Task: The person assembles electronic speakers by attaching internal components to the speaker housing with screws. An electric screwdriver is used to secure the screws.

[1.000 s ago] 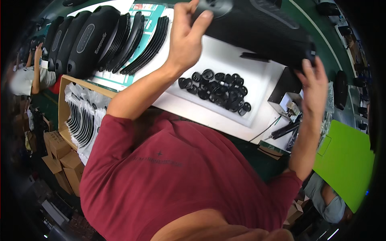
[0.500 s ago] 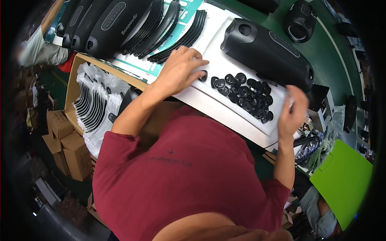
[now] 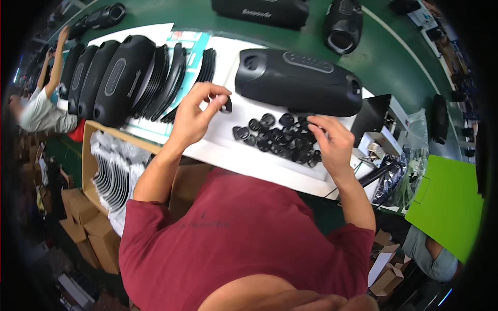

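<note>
Pinching a small black cap (image 3: 228, 106) in our left hand (image 3: 192, 116), thumb nearly meeting forefinger, we see our right hand (image 3: 336, 145) half-curled at the cap pile (image 3: 277, 139), hold unclear. Step looks like picking caps; next calls for a secure pinch. Black speaker (image 3: 298, 83) lies just beyond. Pale lettering marks a farther speaker (image 3: 259, 10).

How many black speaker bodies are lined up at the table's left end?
4, side by side: the rightmost body next to the curved black panels, then the second body, third body and leftmost body, each partly covered by its neighbour. Others could be hidden.
</note>
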The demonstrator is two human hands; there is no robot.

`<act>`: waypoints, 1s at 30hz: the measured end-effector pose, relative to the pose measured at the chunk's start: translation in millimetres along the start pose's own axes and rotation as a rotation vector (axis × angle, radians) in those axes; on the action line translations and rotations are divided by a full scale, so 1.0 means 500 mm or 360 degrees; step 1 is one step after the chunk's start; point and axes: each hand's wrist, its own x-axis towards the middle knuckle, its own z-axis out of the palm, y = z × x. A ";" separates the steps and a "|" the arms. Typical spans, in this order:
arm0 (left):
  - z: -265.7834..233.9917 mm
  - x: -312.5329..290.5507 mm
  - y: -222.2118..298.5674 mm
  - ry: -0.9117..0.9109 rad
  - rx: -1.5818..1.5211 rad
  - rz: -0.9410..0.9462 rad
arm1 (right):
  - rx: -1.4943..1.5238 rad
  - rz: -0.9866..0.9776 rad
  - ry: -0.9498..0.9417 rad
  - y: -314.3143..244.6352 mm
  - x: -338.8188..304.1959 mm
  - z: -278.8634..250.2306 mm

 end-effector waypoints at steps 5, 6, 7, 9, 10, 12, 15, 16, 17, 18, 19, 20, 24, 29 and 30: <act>0.071 0.174 0.031 0.0281 0.0087 0.0294 | 0.0291 0.0672 0.0853 0.098 0.087 -0.048; 0.086 0.199 0.009 0.0314 0.0156 0.0387 | 0.0262 0.0740 0.0921 0.127 0.103 -0.044; 0.095 0.219 -0.020 0.0324 0.0246 0.0482 | -0.0040 0.0686 0.0869 0.170 0.103 -0.037; 0.097 0.226 -0.021 0.0179 -0.0138 0.0269 | 0.0170 0.0775 0.0943 0.182 0.099 -0.018; 0.099 0.221 -0.018 0.0041 -0.0518 0.0041 | 0.0377 0.0790 0.0976 0.173 0.098 -0.012; 0.077 0.223 -0.010 -0.0246 -0.0573 0.0082 | 0.0518 0.0720 0.1022 0.161 0.119 -0.022; 0.081 0.209 -0.030 -0.0086 -0.0555 0.0076 | 0.0164 0.0654 0.0634 0.177 0.135 -0.049; 0.084 0.203 -0.017 -0.0122 -0.0618 0.0015 | 0.0038 0.0589 0.0535 0.160 0.139 -0.061; 0.080 0.198 -0.006 -0.0157 -0.0545 0.0003 | -0.0077 0.0496 0.0490 0.145 0.139 -0.072; 0.074 0.198 0.000 -0.0189 -0.0466 -0.0010 | -0.0182 0.0394 0.0450 0.133 0.134 -0.075; 0.080 0.201 -0.023 -0.0097 -0.0395 0.0103 | -0.0300 0.0324 0.0427 0.122 0.124 -0.068; 0.090 0.199 -0.048 -0.0001 -0.0319 0.0210 | -0.0415 0.0247 0.0403 0.113 0.110 -0.060; 0.104 0.181 -0.043 0.0147 -0.0261 0.0350 | -0.0682 -0.0020 0.0240 0.109 0.044 -0.044; -0.016 0.138 -0.115 0.0497 0.1000 0.0433 | -0.0548 0.0138 0.0122 0.072 0.027 -0.050; -0.049 0.122 -0.133 0.0482 0.1212 0.0338 | -0.0556 0.0173 0.0148 0.068 0.025 -0.049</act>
